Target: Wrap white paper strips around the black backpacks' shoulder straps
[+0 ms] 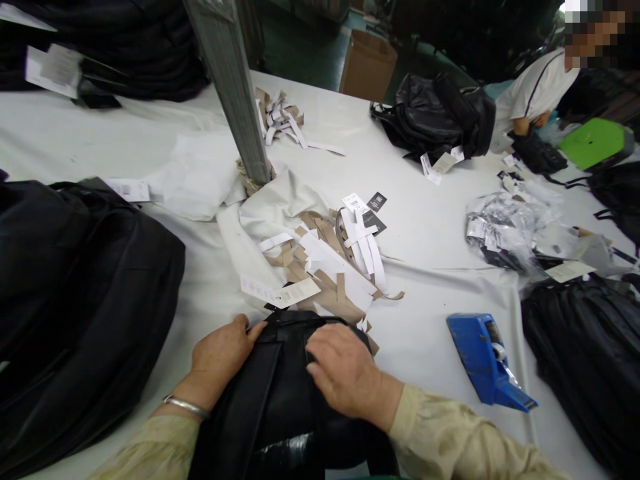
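Pinching the upper edge of the smooth black leather-like bag [287, 400], there's the left grip [223, 353]! The right grip [345, 373] curls over that bag beneath it, clasping or not, I can't tell. Just beyond both, flat white-and-tan strips [330, 263]; right of both, a blue plastic tape dispenser [475, 357].

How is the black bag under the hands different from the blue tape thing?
The bag is black, but the tape dispenser is bright blue.
The bag looks much bigger than the dispenser.
The left hand and right hand are both on the bag; no hand touches the dispenser.
Both are at the same white table.
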The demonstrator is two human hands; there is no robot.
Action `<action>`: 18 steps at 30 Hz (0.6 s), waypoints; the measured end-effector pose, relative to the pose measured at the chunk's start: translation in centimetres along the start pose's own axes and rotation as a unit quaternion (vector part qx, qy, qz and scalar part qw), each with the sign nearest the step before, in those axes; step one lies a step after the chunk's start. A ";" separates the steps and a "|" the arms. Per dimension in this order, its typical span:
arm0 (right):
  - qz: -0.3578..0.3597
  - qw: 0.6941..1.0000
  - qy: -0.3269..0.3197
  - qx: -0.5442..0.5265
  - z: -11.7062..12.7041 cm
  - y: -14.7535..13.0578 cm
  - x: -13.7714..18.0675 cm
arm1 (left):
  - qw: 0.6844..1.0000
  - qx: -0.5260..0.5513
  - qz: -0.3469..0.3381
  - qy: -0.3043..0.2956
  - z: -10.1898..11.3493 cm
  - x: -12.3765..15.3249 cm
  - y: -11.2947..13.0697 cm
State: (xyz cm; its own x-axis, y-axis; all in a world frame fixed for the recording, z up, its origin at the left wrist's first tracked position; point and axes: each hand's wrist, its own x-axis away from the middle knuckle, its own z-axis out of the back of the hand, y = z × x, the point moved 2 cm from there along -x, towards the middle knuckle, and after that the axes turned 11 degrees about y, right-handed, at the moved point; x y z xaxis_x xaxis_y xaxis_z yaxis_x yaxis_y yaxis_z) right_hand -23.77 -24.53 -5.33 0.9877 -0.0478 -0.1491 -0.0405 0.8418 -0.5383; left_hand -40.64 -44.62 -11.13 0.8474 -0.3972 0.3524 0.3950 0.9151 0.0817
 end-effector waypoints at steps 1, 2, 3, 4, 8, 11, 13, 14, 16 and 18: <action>0.024 0.999 -0.030 0.004 -0.8 -0.5 0.4 | 1.000 -0.001 0.002 -0.001 0.3 0.2 0.1; 0.030 0.998 -0.054 0.017 -1.7 -0.5 0.7 | 1.000 -0.003 -0.001 0.008 0.6 0.6 0.1; 0.021 0.997 -0.070 0.033 -2.7 -0.1 1.0 | 0.999 -0.005 -0.013 0.032 1.0 1.2 0.2; 0.007 0.996 -0.080 0.046 -3.7 0.5 1.2 | 0.997 -0.003 -0.035 0.072 1.2 1.9 0.3; -0.005 0.994 -0.090 0.054 -6.2 2.8 2.0 | 0.949 0.048 -0.216 0.224 -0.3 5.8 1.1; 0.004 0.995 -0.083 0.050 -6.8 3.3 2.4 | 0.927 0.053 -0.301 0.218 -3.9 7.2 1.2; 0.007 0.996 -0.078 0.052 -6.9 3.3 2.4 | 0.930 0.040 -0.296 0.213 -5.8 7.0 1.1; 0.007 0.996 -0.076 0.055 -7.0 3.3 2.2 | 0.933 0.035 -0.289 0.212 -6.4 6.8 1.1; 0.003 0.995 -0.076 0.064 -6.8 3.1 1.7 | 0.935 0.029 -0.283 0.209 -6.7 6.3 1.2; -0.006 0.994 -0.082 0.079 -6.0 2.3 1.5 | 0.935 0.025 -0.281 0.214 -6.3 6.1 1.4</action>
State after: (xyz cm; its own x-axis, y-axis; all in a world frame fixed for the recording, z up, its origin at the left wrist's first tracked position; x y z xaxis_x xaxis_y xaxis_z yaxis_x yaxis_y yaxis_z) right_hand -23.31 -25.91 -11.76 0.9998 0.0184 -0.0001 -0.0169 0.9162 -0.4004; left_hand -32.64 -46.20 -14.70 0.5798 -0.7981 -0.1640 0.8125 0.5512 0.1900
